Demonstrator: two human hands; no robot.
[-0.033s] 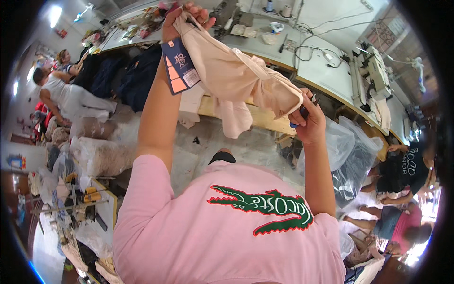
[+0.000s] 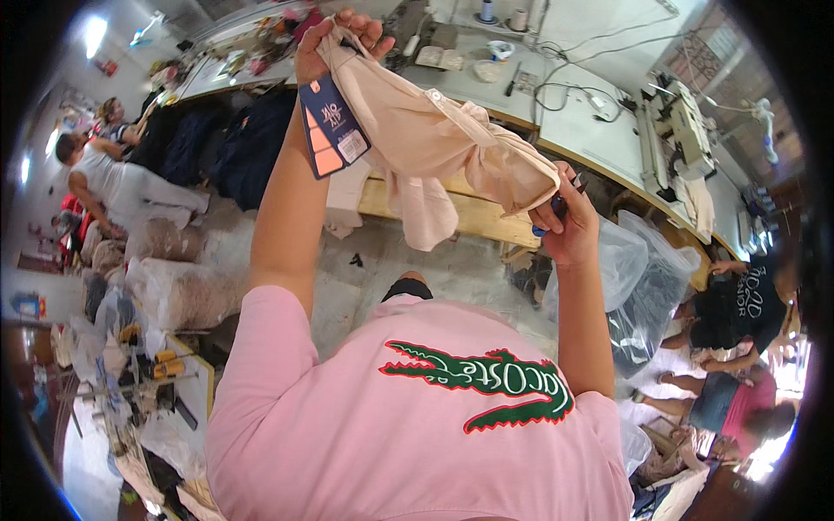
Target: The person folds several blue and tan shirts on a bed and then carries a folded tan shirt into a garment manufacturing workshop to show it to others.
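A beige shirt (image 2: pixel 408 108) is stretched between my two raised hands, with a button on its placket and one part hanging down in the middle. My left hand (image 2: pixel 343 36) is closed on the shirt's upper left end. From that end hangs a dark blue hang tag (image 2: pixel 334 130) with peach panels, lying in front of my left forearm. At the lower right end my right hand (image 2: pixel 569 221) pinches the shirt's edge. The same hand also holds small dark-bladed scissors (image 2: pixel 560 206) with a bit of blue at the handle, mostly hidden by the fingers.
Beyond the shirt runs a long worktable (image 2: pixel 591 130) with a sewing machine (image 2: pixel 686 130), cables and thread spools (image 2: pixel 519 19). A wooden bench (image 2: pixel 469 213) stands below it. Clear plastic bags (image 2: pixel 643 286) are to the right, wrapped bundles (image 2: pixel 187 286) to the left. Other people are at both sides.
The hang tag has swung and turned slightly. The shirt has shifted a little, and its hanging part has moved slightly left. Both hands keep their grip.
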